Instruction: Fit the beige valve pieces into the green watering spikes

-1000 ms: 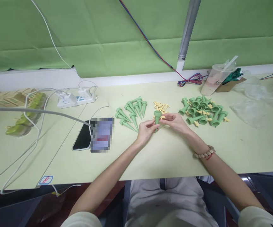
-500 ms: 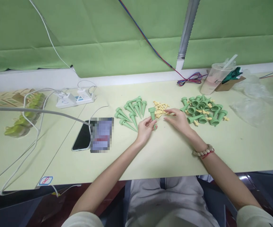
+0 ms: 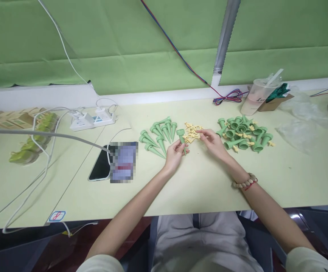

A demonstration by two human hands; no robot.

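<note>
My left hand (image 3: pixel 174 155) is closed on a green plastic plant-watering spike (image 3: pixel 181 133), its wide cap up and its tip pointing down. My right hand (image 3: pixel 214 144) reaches to the right edge of a pile of small yellow plastic pieces (image 3: pixel 191 132). Its index finger and thumb are slightly apart there; whether they touch a piece is hard to make out. Several green spikes (image 3: pixel 160 141) lie fanned out left of the pile. To the right is a heap of green spikes (image 3: pixel 241 128) with yellow pieces among them.
Two phones (image 3: pixel 100 166) lie on the left, one blurred out, near a power strip (image 3: pixel 92 120) with white cables. A plastic cup with a straw (image 3: pixel 256 96), a cardboard box (image 3: pixel 275 102) and clear plastic bags (image 3: pixel 297 130) stand or lie at the right. Yellow-green packages (image 3: pixel 34 138) sit far left.
My right thumb has come closer to the index finger at the yellow pile. My left hand keeps the spike, shifted very slightly left. The view has moved a little.
</note>
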